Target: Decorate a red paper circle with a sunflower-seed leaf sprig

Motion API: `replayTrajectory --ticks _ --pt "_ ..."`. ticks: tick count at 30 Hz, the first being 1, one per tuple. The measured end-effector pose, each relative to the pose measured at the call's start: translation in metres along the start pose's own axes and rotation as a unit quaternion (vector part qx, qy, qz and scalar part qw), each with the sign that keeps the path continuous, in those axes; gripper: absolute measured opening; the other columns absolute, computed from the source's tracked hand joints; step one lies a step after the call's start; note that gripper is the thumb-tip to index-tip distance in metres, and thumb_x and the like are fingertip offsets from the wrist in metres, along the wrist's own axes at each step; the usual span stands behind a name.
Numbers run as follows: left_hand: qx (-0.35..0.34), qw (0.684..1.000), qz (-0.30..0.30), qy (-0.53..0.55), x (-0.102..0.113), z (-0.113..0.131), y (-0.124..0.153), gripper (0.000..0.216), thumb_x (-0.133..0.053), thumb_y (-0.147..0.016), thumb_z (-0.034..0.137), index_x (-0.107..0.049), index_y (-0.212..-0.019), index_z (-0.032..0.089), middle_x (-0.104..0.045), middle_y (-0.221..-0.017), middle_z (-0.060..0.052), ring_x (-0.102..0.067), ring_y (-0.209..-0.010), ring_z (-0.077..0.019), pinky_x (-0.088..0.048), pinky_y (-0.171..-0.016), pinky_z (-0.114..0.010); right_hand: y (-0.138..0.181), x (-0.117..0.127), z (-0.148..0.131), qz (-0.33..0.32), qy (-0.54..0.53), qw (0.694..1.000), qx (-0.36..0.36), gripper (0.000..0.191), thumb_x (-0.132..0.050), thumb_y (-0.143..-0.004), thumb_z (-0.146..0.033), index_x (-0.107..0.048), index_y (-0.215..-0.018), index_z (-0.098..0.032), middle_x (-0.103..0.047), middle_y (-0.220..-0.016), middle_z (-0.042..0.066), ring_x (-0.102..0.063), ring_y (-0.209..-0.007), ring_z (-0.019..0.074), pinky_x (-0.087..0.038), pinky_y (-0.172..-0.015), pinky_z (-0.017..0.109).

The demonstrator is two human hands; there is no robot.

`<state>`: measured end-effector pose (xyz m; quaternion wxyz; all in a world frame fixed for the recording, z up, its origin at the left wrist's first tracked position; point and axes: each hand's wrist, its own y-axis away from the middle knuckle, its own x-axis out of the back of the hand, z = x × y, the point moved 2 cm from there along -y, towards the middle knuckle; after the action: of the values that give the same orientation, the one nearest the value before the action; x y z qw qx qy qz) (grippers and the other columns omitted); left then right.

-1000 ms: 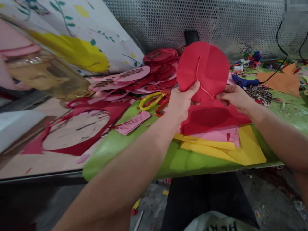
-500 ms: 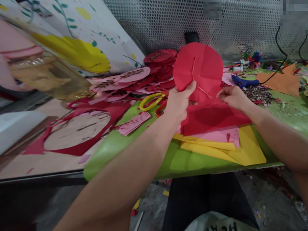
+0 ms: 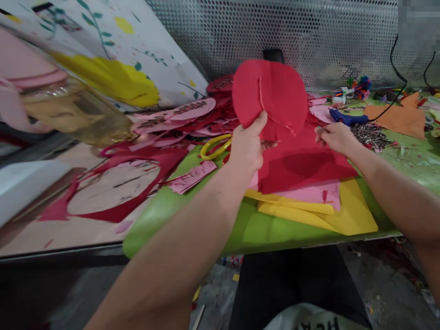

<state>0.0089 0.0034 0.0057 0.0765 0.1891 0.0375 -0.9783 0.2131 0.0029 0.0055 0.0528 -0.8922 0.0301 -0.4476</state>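
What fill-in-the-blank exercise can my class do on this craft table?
The left hand holds up a round cutout coloured ____.
The glue gun beyond the right hand is ____.
The bottom sheet on the green table cover, under the pink sheet, is ____.
Missing words: red; blue; yellow.

Paper-craft workshop bench.
Holds cut paper shapes [image 3: 192, 109] at centre, glue gun [image 3: 347, 119] upper right, perforated metal panel [image 3: 223, 32] along top.
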Motion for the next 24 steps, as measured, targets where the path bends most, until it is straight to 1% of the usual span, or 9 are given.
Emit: replayTrajectory --ticks 2,5,7,10,14,17,20,22,24 --pt "0.013 1.000 -0.023 -0.005 -0.001 -0.003 0.001 0.023 -0.069 -0.067 0.034 -0.061 -0.084 0.019 -0.066 -0.095 -0.005 -0.061 -0.057 -0.0140 -0.049 -0.046 -0.026 0.002 0.001 -0.003 0.020 -0.037 0.999 0.003 0.031 -0.049 -0.083 -0.033 -0.058 -0.060 -0.015 -0.054 -0.052 0.001 -0.046 -0.047 0.0099 -0.035 -0.052 0.026" --pt "0.046 0.997 -0.057 -0.029 -0.002 -0.007 0.003 0.024 -0.066 -0.069 0.037 -0.060 -0.082 0.019 -0.066 -0.087 -0.006 -0.058 -0.050 -0.0134 -0.047 -0.044 -0.027 0.004 0.000 -0.006 0.052 -0.190 0.980 0.010 0.026 -0.052 -0.081 -0.041 -0.056 -0.072 -0.017 -0.056 -0.063 0.000 -0.046 -0.046 0.0077 -0.036 -0.048 0.024" --pt "0.076 0.992 -0.088 -0.057 -0.003 -0.009 0.004 0.025 -0.064 -0.070 0.040 -0.060 -0.082 0.019 -0.066 -0.080 -0.006 -0.057 -0.046 -0.0134 -0.046 -0.042 -0.026 0.004 -0.002 -0.005 0.031 -0.303 0.953 -0.010 0.035 -0.046 -0.081 -0.053 -0.054 -0.077 -0.019 -0.057 -0.068 0.000 -0.049 -0.046 0.0085 -0.037 -0.045 0.023" --pt "0.116 0.970 -0.169 -0.132 -0.005 -0.012 0.008 0.025 -0.060 -0.074 0.043 -0.060 -0.082 0.019 -0.067 -0.072 -0.006 -0.057 -0.046 -0.0140 -0.047 -0.042 -0.026 0.004 -0.006 -0.002 0.005 -0.391 0.919 -0.044 0.049 -0.038 -0.079 -0.066 -0.055 -0.076 -0.020 -0.057 -0.064 0.001 -0.053 -0.047 0.0114 -0.041 -0.044 0.026" --pt "0.118 0.951 -0.210 -0.191 -0.004 -0.016 0.013 0.030 -0.063 -0.070 0.045 -0.061 -0.070 0.015 -0.061 -0.056 -0.006 -0.055 -0.042 -0.0161 -0.043 -0.037 -0.027 0.004 -0.008 0.002 -0.012 -0.450 0.893 -0.024 0.034 -0.062 -0.069 -0.053 -0.058 -0.073 -0.019 -0.062 -0.064 0.001 -0.058 -0.055 0.0130 -0.048 -0.053 0.027" --pt "0.066 0.952 -0.183 -0.234 -0.003 -0.019 0.009 0.028 -0.063 -0.071 0.040 -0.063 -0.084 0.015 -0.063 -0.066 -0.004 -0.054 -0.046 -0.0134 -0.040 -0.037 -0.023 0.005 -0.010 0.006 -0.055 -0.419 0.905 -0.038 0.023 -0.072 -0.062 -0.036 -0.060 -0.070 -0.018 -0.064 -0.063 0.000 -0.060 -0.057 0.0135 -0.049 -0.057 0.027" --pt "-0.009 0.951 -0.115 -0.286 0.001 -0.017 0.001 0.032 -0.055 -0.078 0.036 -0.059 -0.102 0.015 -0.064 -0.082 -0.006 -0.055 -0.051 -0.0112 -0.041 -0.043 -0.022 0.003 -0.013 0.011 -0.075 -0.288 0.954 -0.028 0.018 -0.067 -0.067 -0.034 -0.061 -0.071 -0.018 -0.067 -0.067 0.002 -0.061 -0.059 0.0148 -0.049 -0.058 0.028" --pt "-0.059 0.939 -0.085 -0.329 0.004 -0.013 -0.005 0.029 -0.053 -0.079 0.033 -0.060 -0.101 0.015 -0.065 -0.089 -0.007 -0.058 -0.061 -0.0130 -0.045 -0.052 -0.024 0.000 -0.014 0.015 -0.052 -0.174 0.983 0.007 0.018 -0.065 -0.068 -0.034 -0.063 -0.072 -0.017 -0.067 -0.071 0.003 -0.061 -0.065 0.0164 -0.049 -0.062 0.030" --pt "-0.106 0.918 -0.074 -0.375 0.007 -0.007 -0.009 0.021 -0.055 -0.077 0.028 -0.064 -0.091 0.015 -0.066 -0.090 -0.007 -0.061 -0.075 -0.0162 -0.047 -0.066 -0.026 -0.002 -0.013 0.017 0.006 -0.093 0.995 0.038 0.020 -0.066 -0.067 -0.033 -0.064 -0.080 -0.017 -0.066 -0.080 0.006 -0.060 -0.075 0.0183 -0.047 -0.071 0.033"
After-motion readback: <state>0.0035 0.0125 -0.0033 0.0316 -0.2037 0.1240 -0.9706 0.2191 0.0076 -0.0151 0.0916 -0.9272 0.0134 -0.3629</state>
